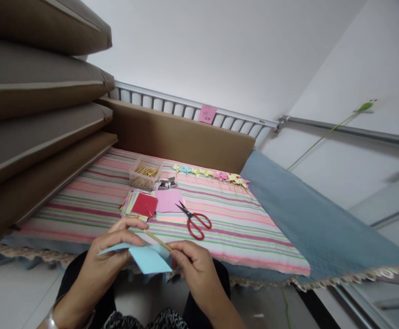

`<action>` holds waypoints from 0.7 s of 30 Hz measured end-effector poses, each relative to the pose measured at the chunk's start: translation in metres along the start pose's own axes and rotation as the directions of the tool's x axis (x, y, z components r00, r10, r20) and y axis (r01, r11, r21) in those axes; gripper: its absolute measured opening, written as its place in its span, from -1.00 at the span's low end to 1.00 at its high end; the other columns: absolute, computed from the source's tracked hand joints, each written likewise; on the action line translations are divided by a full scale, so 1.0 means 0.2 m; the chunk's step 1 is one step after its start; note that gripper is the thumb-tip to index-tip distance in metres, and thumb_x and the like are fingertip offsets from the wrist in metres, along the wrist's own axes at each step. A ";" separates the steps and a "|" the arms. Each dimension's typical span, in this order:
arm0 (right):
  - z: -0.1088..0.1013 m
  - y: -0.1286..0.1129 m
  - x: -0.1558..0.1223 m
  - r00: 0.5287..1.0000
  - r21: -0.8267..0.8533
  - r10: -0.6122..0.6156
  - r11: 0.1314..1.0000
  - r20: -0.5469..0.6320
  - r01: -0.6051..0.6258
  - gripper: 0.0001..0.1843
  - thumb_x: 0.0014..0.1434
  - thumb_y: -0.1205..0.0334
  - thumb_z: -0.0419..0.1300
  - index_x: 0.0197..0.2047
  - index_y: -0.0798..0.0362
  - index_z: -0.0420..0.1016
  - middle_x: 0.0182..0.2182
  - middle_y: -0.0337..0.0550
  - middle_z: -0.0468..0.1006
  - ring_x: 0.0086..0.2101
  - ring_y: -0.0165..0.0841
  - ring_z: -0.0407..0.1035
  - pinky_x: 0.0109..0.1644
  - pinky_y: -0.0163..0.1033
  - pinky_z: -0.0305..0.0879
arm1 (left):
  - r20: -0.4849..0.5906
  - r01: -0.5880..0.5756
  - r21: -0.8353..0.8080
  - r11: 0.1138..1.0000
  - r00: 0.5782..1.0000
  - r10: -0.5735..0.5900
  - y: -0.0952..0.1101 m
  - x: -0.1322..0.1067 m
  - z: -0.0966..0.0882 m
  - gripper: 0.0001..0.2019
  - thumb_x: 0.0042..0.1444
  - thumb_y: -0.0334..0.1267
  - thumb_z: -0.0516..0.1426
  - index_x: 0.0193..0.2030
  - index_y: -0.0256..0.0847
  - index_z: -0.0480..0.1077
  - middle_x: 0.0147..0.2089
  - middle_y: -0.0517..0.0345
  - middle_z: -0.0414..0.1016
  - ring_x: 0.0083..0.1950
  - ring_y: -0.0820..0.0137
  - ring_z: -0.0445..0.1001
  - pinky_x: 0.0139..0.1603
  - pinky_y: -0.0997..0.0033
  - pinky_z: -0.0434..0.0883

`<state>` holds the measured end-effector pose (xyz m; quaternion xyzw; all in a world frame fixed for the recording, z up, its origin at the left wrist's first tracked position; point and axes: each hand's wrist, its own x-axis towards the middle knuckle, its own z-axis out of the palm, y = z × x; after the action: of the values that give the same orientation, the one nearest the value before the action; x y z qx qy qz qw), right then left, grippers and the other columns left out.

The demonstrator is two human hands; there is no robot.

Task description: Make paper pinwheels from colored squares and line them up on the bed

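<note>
My left hand [107, 260] pinches a light blue paper piece [146, 258] with folded flaps, low in the frame over my lap. My right hand [194, 267] grips a thin wooden stick [156, 238] whose tip pokes through the blue paper. Both hands hover just in front of the near edge of a striped cloth [240, 224]. On the cloth beyond the hands lie a stack of coloured paper squares [148, 203], red on top, with a pink sheet beside it, and red-handled scissors [194, 220].
A clear plastic box of wooden sticks [145, 172] and a small metal stapler [167, 183] sit farther back. A row of finished paper pinwheels [213, 174] lies by a cardboard panel [186, 137]. Stacked brown cushions [31, 114] rise at left; blue blanket [316, 228] at right.
</note>
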<state>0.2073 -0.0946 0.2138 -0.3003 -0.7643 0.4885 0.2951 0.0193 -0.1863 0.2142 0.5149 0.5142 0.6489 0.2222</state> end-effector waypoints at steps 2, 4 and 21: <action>0.00 0.00 0.00 1.000 -0.009 0.005 1.000 0.005 -0.005 -0.77 0.19 0.21 0.10 -0.23 0.01 0.60 -0.49 -0.21 0.51 -0.52 -0.42 0.30 -0.45 -0.36 0.22 | 0.007 0.002 -0.007 1.000 1.000 -0.002 0.00 0.01 0.01 -0.93 0.00 -0.31 0.24 -0.45 -0.08 0.56 -0.15 0.07 0.48 -0.09 0.27 0.44 -0.12 0.41 0.34; 0.00 0.01 0.00 1.000 -0.025 0.006 1.000 0.002 -0.006 -0.77 0.19 0.21 0.10 -0.23 0.00 0.60 -0.48 -0.21 0.51 -0.51 -0.41 0.31 -0.45 -0.36 0.22 | 0.021 0.004 -0.005 1.000 1.000 -0.004 0.01 0.01 0.01 -0.93 0.00 -0.31 0.24 -0.45 -0.08 0.56 -0.18 0.07 0.49 -0.11 0.27 0.45 -0.13 0.41 0.35; -0.02 -0.02 -0.02 0.993 -0.134 -0.116 0.984 0.004 0.116 -0.76 0.22 0.25 0.08 -0.20 -0.02 0.60 -0.38 -0.17 0.59 -0.37 -0.33 0.43 -0.28 -0.29 0.29 | -0.020 0.001 0.045 0.999 1.000 0.000 0.00 0.00 0.03 -0.92 -0.01 -0.29 0.24 -0.47 -0.06 0.56 -0.25 0.11 0.56 -0.16 0.27 0.48 -0.07 0.35 0.34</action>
<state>0.2127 -0.0962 0.2185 -0.2754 -0.8109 0.4176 0.3037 0.0248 -0.1843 0.2134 0.5132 0.5310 0.6422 0.2055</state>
